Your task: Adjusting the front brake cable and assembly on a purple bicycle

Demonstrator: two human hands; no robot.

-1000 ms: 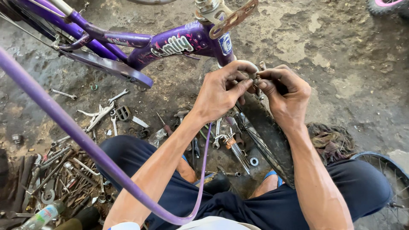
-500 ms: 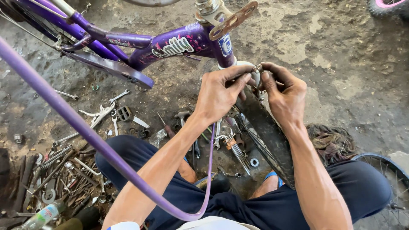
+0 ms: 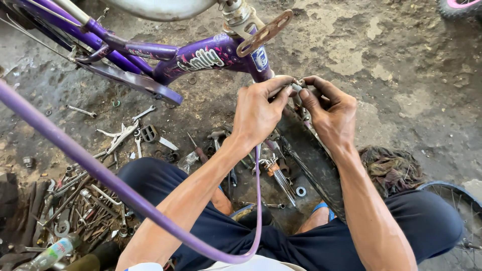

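Observation:
A purple bicycle frame [image 3: 201, 57] stands upside down in front of me, with a rusty bracket [image 3: 263, 32] at its head tube. My left hand [image 3: 258, 113] and my right hand [image 3: 329, 108] meet just below the head tube. Both pinch a small metal part [image 3: 299, 86] at the top of the black fork and tyre [image 3: 314, 160]. The part is mostly hidden by my fingertips. A purple cable [image 3: 100, 173] loops from the left across my lap.
Spanners and other loose tools [image 3: 120, 138] litter the dirt floor on the left, with a denser heap [image 3: 65, 211] and a plastic bottle [image 3: 47, 253] at lower left. A dirty rag [image 3: 391, 168] and a spoked wheel [image 3: 452, 195] lie on the right. A washer [image 3: 300, 191] rests between my knees.
Both hands have stayed at the fork top, shifting slightly as the fingers work the small part. The view has tilted a little.

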